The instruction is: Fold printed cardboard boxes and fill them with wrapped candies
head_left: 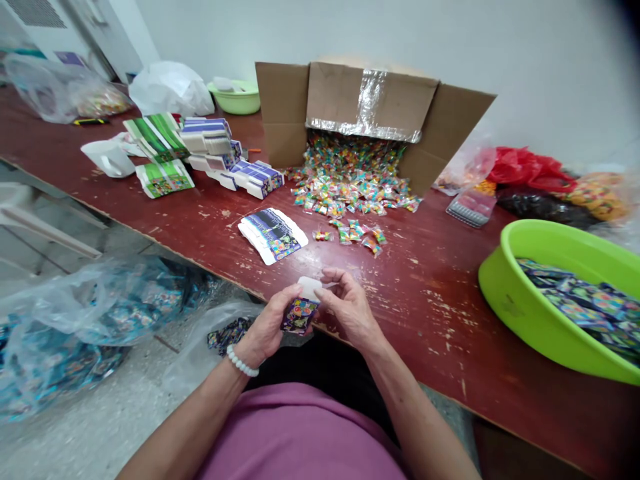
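A small printed carton (301, 313), dark with colourful pictures, is upright in my left hand (273, 323), whose fingers wrap round its sides. Its white top flap stands raised. My right hand (347, 303) pinches the flap's right edge between thumb and fingers. Just beyond my hands lies a fanned stack of flat printed cartons (273, 235). To the right of that stack are several loose wrapped candies (355, 232). Behind them, a cardboard box (373, 100) on its side spills a heap of wrapped candies (345, 190) onto the table.
A green tub (505, 293) of filled packets stands at the right. Bundled green cartons (165, 179), purple cartons (257, 177) and a white mug (109, 159) sit at the left. Red plastic bags (530, 170) lie at the back right. Plastic bags of packets (145, 307) rest on the floor.
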The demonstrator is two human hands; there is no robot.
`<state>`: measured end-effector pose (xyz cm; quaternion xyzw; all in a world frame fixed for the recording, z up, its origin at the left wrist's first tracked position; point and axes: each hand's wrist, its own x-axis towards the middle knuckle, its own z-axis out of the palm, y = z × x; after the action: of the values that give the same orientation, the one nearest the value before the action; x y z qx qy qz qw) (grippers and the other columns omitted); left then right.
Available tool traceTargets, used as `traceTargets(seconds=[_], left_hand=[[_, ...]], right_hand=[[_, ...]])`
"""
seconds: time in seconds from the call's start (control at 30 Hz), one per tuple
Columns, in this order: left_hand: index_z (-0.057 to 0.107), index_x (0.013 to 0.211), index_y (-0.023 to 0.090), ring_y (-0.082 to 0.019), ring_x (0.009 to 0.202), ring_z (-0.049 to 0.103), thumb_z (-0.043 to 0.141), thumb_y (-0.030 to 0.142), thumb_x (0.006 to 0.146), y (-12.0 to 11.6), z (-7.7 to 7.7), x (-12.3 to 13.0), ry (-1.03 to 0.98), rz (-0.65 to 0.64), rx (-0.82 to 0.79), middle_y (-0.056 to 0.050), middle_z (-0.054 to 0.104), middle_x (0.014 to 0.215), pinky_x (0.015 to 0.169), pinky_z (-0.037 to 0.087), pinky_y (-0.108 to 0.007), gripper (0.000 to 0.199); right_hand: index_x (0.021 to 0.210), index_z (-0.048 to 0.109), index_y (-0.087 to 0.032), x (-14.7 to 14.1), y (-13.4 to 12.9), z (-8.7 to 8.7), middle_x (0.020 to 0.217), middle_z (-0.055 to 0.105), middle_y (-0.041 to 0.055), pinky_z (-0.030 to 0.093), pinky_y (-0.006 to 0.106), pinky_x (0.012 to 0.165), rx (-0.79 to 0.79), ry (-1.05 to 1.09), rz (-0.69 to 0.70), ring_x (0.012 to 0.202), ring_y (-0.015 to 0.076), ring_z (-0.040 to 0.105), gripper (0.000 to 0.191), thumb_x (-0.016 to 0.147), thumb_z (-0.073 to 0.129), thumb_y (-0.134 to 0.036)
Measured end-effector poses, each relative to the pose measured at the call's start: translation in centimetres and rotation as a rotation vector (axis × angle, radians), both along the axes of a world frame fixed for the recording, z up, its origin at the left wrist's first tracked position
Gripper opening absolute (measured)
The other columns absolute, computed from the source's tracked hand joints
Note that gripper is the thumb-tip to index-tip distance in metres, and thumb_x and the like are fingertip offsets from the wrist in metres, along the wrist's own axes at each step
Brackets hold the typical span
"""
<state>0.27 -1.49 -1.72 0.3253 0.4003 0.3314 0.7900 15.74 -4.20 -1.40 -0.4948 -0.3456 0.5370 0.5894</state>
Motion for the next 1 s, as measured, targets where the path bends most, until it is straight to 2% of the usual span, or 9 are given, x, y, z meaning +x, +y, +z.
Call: traceTargets(seconds=[0.07,0.13,0.23,0.33,0.43,0.57,0.67,0.77,1.0], left_hand=[[0.068,0.103,0.013,-0.018,0.062,0.065,0.069,0.045,0.082,-0.2,0.0,0.1,-0.006,-0.015,0.021,-0.008,0.071,0.082,0.047,0.055,-0.027,0.039],[0.067,0.099,0.014,-0.018,0.061,0.065,0.072,0.042,0.081,-0.4,0.0,0.2,-0.003,-0.026,0.070,-0.006,0.070,0.080,0.045,0.054,-0.025,0.034],[0.067,0.092,0.016,-0.016,0.057,0.064,0.071,0.044,0.083,-0.4,0.2,0.3,-0.059,-0.032,0.049,-0.004,0.069,0.075,0.044,0.053,-0.024,0.030],[0.068,0.093,0.014,-0.018,0.049,0.063,0.057,0.058,0.089,-0.1,0.4,0.2,-0.160,-0.131,-0.140,-0.006,0.070,0.070,0.044,0.054,-0.030,0.046],[0.068,0.100,0.011,-0.021,0.047,0.064,0.047,0.062,0.092,0.2,0.6,-0.1,-0.213,-0.181,-0.251,-0.008,0.070,0.068,0.043,0.054,-0.033,0.055],[0.067,0.109,0.014,-0.019,0.043,0.062,0.047,0.058,0.094,0.1,0.4,0.0,-0.156,-0.097,-0.222,-0.007,0.071,0.069,0.039,0.051,-0.030,0.051],[0.069,0.105,0.012,-0.015,0.043,0.060,0.045,0.058,0.095,-0.3,0.2,0.3,-0.078,-0.040,-0.181,-0.008,0.071,0.070,0.039,0.050,-0.026,0.053],[0.070,0.092,0.010,-0.014,0.043,0.058,0.045,0.061,0.094,-0.5,0.2,0.5,-0.033,-0.009,-0.138,-0.009,0.071,0.068,0.041,0.050,-0.025,0.056],[0.066,0.082,0.015,-0.018,0.042,0.060,0.061,0.043,0.086,0.1,0.3,-0.4,-0.076,0.005,-0.222,-0.003,0.066,0.061,0.036,0.050,-0.028,0.028]], right_hand=[[0.106,0.065,-0.024,-0.1,0.0,0.0,0.087,0.065,-0.0015,0.048,0.022,0.053,-0.052,0.096,0.116,0.063,0.0111,0.057,0.049,0.064,0.087,-0.035],[0.095,0.068,-0.021,-0.3,0.2,-0.1,0.079,0.065,-0.0014,0.044,0.021,0.048,-0.091,0.135,0.253,0.057,0.0105,0.055,0.040,0.064,0.087,-0.038],[0.079,0.070,-0.019,-0.6,0.3,-0.3,0.069,0.066,-0.0003,0.042,0.023,0.045,-0.011,-0.003,0.165,0.051,0.0116,0.054,0.026,0.073,0.081,-0.042],[0.079,0.075,-0.022,-0.5,0.1,-0.2,0.078,0.073,0.0037,0.052,0.030,0.062,0.264,-0.398,0.008,0.066,0.0179,0.065,0.016,0.082,0.074,-0.038],[0.088,0.078,-0.024,-0.3,-0.3,0.0,0.091,0.077,0.0054,0.051,0.036,0.085,0.474,-0.666,0.077,0.089,0.0224,0.069,0.013,0.089,0.067,-0.031],[0.094,0.077,-0.023,-0.4,-0.5,-0.4,0.100,0.077,0.0054,0.055,0.031,0.072,0.265,-0.485,0.120,0.082,0.0192,0.070,0.016,0.091,0.064,-0.032],[0.088,0.075,-0.018,-0.8,0.0,-0.9,0.084,0.076,0.0054,0.051,0.025,0.050,0.060,-0.277,0.147,0.058,0.0155,0.065,0.021,0.083,0.072,-0.038],[0.084,0.073,-0.016,-1.0,0.4,-0.7,0.068,0.071,0.0026,0.045,0.022,0.042,-0.009,-0.239,0.134,0.047,0.0125,0.057,0.024,0.081,0.071,-0.040],[0.089,0.073,-0.022,-1.2,-0.6,-0.6,0.106,0.070,0.0061,0.052,0.032,0.085,0.336,-0.515,0.180,0.096,0.0191,0.066,0.016,0.093,0.061,-0.032]])
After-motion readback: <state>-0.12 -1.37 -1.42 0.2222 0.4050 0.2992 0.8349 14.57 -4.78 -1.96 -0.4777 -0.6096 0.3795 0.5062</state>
